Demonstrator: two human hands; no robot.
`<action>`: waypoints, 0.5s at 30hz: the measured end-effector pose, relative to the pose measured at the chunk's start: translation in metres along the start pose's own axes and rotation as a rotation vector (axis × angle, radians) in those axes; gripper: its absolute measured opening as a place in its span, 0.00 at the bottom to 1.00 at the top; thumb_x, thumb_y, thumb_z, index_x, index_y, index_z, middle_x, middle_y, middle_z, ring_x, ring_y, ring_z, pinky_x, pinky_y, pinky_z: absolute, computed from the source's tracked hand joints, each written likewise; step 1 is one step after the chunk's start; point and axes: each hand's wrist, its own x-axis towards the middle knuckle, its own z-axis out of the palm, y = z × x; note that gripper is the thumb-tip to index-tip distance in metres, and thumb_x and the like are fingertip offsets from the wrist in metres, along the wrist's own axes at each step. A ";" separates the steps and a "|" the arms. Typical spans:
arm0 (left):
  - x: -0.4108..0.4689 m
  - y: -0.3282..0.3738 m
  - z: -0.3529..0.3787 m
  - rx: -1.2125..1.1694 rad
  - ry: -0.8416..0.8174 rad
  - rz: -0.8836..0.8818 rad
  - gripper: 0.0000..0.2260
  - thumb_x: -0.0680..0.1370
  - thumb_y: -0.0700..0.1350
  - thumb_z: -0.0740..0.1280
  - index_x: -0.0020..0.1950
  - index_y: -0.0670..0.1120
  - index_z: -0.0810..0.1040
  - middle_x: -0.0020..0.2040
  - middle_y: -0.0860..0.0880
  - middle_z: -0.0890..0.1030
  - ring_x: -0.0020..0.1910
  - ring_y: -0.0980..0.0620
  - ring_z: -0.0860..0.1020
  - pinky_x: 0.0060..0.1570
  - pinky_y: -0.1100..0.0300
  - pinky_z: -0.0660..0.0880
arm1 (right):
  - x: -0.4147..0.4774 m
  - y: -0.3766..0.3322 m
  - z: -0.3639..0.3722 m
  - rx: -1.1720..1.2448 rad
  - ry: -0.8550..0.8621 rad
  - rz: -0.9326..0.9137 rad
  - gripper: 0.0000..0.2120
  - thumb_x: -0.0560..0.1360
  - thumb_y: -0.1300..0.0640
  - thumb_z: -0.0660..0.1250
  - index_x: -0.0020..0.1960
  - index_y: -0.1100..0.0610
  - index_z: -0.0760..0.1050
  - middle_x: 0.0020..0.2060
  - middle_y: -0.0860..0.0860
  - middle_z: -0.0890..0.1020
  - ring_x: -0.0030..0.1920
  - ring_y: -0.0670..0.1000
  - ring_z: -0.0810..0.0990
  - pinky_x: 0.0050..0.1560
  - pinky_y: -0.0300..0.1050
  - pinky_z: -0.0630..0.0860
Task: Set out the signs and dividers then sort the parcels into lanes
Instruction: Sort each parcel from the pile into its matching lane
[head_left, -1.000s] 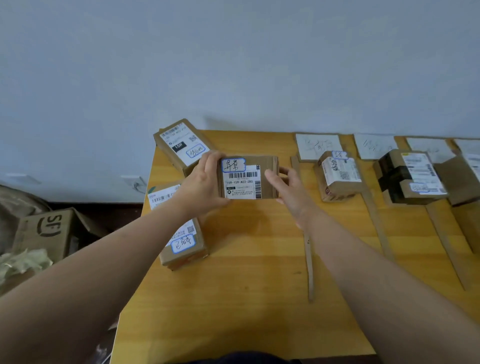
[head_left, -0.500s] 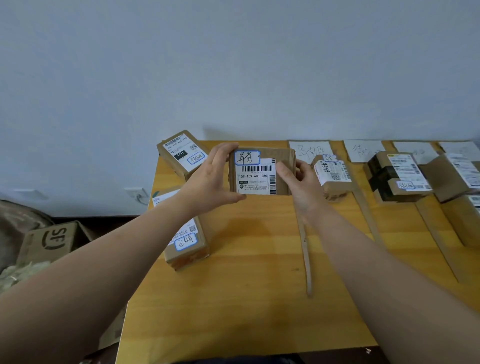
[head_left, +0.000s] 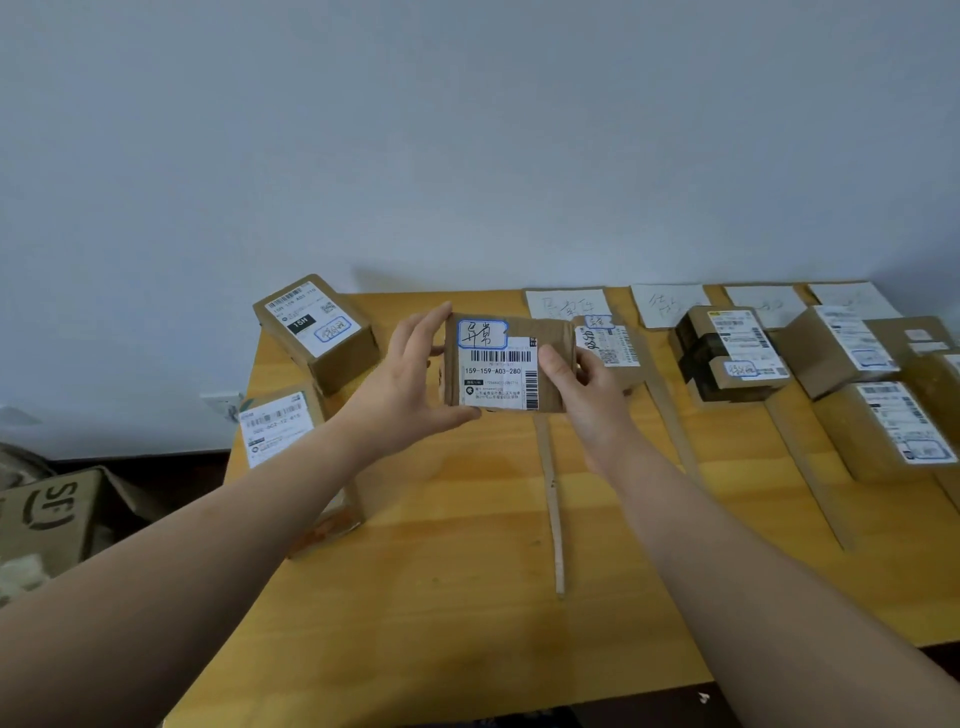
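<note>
Signs (head_left: 567, 304) and dividers (head_left: 551, 499) laid; right lanes filled. Both hands (head_left: 410, 382) (head_left: 587, 387) gripped one parcel (head_left: 506, 371); two parcels (head_left: 314, 325) unsorted at left.

Eight parcels (head_left: 506, 370), four paper signs (head_left: 567, 304), three cardboard dividers (head_left: 553, 499), and one table (head_left: 467, 597) show.

Brown parcel (head_left: 506, 371) — white label, blue-outlined sticker (head_left: 482, 333)

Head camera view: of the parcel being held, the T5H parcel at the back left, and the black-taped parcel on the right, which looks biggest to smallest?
1. Held parcel, though it is raised nearer the camera.
2-3. T5H parcel and black-taped parcel look alike; no ranking.
</note>
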 end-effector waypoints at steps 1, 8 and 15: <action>0.001 0.003 0.005 -0.008 0.012 -0.009 0.48 0.67 0.51 0.77 0.78 0.49 0.49 0.74 0.47 0.58 0.63 0.57 0.70 0.60 0.62 0.71 | 0.000 0.001 -0.006 0.021 -0.009 0.020 0.12 0.77 0.49 0.67 0.58 0.52 0.76 0.50 0.49 0.85 0.47 0.43 0.84 0.41 0.34 0.79; 0.013 0.032 0.054 -0.057 -0.023 -0.150 0.36 0.75 0.56 0.68 0.77 0.51 0.53 0.70 0.51 0.63 0.56 0.60 0.72 0.53 0.65 0.71 | 0.003 0.008 -0.066 0.040 0.025 0.169 0.20 0.76 0.48 0.67 0.65 0.53 0.72 0.51 0.46 0.83 0.50 0.44 0.81 0.59 0.52 0.77; 0.029 0.051 0.099 0.014 0.016 -0.295 0.23 0.80 0.51 0.62 0.73 0.48 0.63 0.67 0.49 0.65 0.53 0.57 0.73 0.52 0.58 0.75 | 0.025 0.028 -0.130 -0.077 0.025 0.270 0.27 0.75 0.46 0.68 0.69 0.54 0.66 0.47 0.42 0.78 0.48 0.45 0.79 0.65 0.58 0.72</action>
